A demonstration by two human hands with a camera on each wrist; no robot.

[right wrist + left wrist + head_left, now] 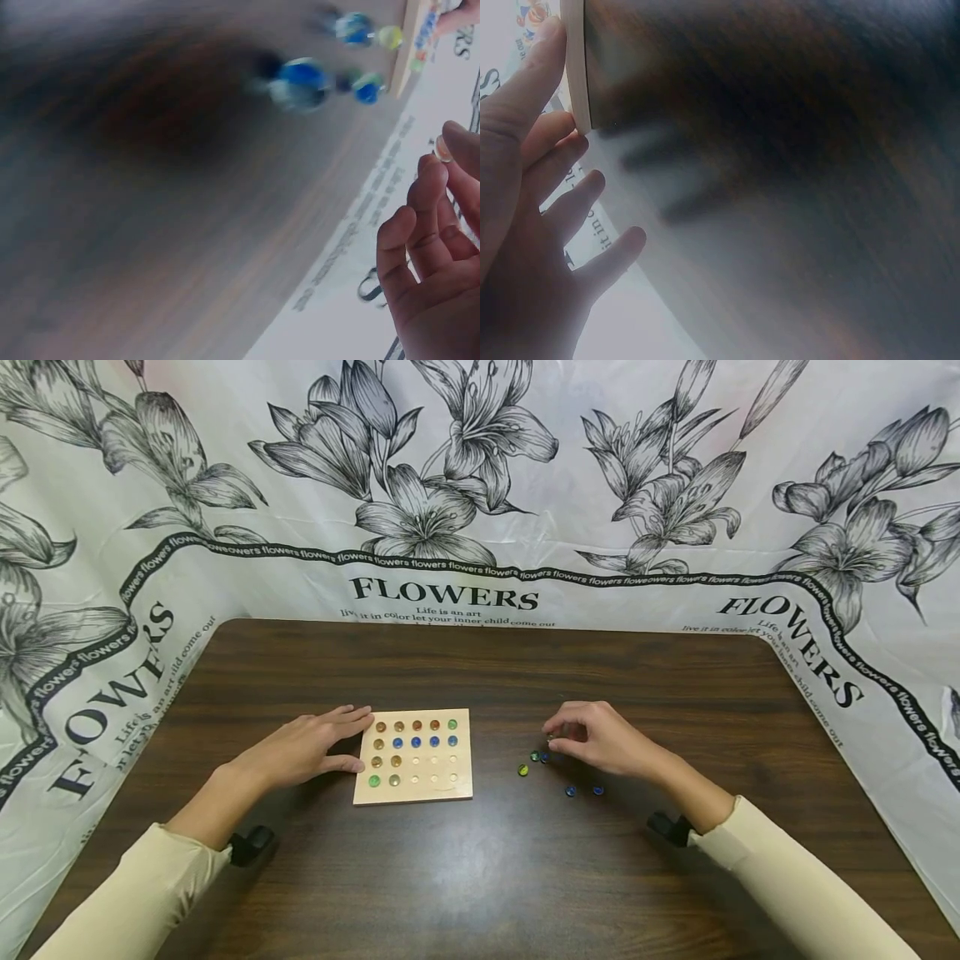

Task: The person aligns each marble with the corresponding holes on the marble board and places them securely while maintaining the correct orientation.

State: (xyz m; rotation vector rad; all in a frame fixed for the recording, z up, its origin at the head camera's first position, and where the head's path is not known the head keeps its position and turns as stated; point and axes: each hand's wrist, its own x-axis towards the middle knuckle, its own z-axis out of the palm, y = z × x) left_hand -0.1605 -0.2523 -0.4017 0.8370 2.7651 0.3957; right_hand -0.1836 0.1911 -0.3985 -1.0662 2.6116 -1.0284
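Observation:
A light wooden board (412, 797) with rows of round hollows lies left of centre. Brown, blue and green marbles (416, 742) sit in its upper rows and left columns; the lower-right hollows hold none. My left hand (318, 746) rests against the board's left edge, fingers extended, thumb and fingertips touching it. To the right, my right hand (603, 739) pinches a clear marble (444, 148) between thumb and fingertips, just over the table. Near it lie a yellow-green marble (522, 770), a green marble (535, 756) and several blue marbles (571, 791).
The dark wood table (480, 885) extends around the board and marbles. White cloth printed with flowers and lettering (446, 593) hangs behind the table and along its sides. Black straps (251, 846) are on both wrists.

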